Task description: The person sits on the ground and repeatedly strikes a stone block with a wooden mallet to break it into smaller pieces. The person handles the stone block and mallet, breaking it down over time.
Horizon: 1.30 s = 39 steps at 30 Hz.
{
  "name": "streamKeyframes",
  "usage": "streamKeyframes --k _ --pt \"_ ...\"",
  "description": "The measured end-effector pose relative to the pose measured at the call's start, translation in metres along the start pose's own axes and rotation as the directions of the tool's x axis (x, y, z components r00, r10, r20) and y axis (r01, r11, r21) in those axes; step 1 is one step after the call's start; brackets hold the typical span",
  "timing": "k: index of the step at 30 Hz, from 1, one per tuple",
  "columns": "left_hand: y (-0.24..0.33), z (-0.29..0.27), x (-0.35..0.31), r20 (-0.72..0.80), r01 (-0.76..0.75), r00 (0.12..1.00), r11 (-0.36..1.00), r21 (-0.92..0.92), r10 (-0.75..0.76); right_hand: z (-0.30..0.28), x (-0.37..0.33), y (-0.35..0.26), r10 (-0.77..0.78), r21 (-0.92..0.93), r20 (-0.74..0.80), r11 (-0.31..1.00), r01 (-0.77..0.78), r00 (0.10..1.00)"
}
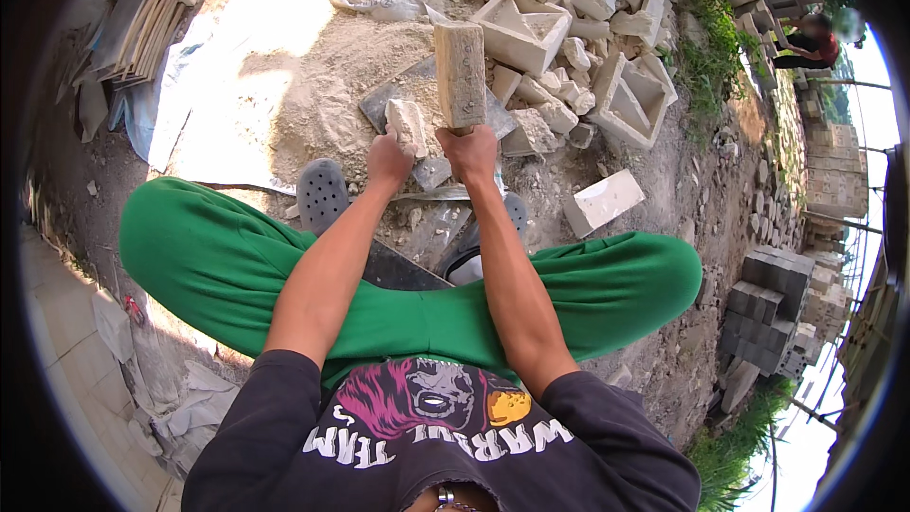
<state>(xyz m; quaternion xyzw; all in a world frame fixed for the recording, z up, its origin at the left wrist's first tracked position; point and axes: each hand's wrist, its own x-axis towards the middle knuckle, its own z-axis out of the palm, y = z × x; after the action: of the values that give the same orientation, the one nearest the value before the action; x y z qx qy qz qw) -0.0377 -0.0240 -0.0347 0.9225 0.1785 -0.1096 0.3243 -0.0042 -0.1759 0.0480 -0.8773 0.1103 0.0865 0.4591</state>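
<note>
My left hand (390,162) is closed on a chunk of broken pale block (407,125), holding it upright over the dusty ground. Beside it, my right hand (468,151) grips the narrow end of a thick wooden mallet (460,71), whose broad squared head points away from me. Beneath the chunk and the mallet lies a dark flat slab (381,106) strewn with crumbs and dust. Whether the chunk touches the slab, I cannot tell. Broken pale rubble (559,104) is heaped just right of the mallet.
Several hollow pale blocks with diagonal ribs (521,30) lie beyond the rubble. A whitish block (604,202) rests near my right knee. My feet wear grey clogs (323,194). Stacked boards (142,33) stand far left, grey blocks (766,308) right. A person (813,43) is far right.
</note>
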Motion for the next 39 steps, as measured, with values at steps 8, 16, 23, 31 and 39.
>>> streamKeyframes --k 8,16,23,31,39 --pt "0.002 -0.005 0.004 0.045 0.007 0.999 1.000 0.010 -0.007 0.020 0.002 0.058 0.235 -0.239 0.227 0.954 -0.180 0.945" --pt "0.008 -0.007 0.000 0.051 0.029 0.998 1.000 -0.004 -0.028 0.010 -0.002 0.010 -0.012 -0.041 -0.045 0.999 0.010 0.999" --pt "0.011 -0.006 0.003 0.071 0.014 0.997 1.000 -0.012 -0.013 0.030 0.003 0.079 0.157 -0.253 0.114 0.959 -0.124 0.981" --pt "0.003 0.000 -0.001 -0.040 -0.042 0.998 0.999 0.009 0.043 0.001 0.000 -0.001 0.008 -0.051 0.016 0.999 -0.008 1.000" --pt "0.010 -0.004 0.002 0.047 0.007 0.999 1.000 0.000 -0.007 0.021 0.000 0.063 0.128 -0.306 0.094 0.947 -0.094 0.987"
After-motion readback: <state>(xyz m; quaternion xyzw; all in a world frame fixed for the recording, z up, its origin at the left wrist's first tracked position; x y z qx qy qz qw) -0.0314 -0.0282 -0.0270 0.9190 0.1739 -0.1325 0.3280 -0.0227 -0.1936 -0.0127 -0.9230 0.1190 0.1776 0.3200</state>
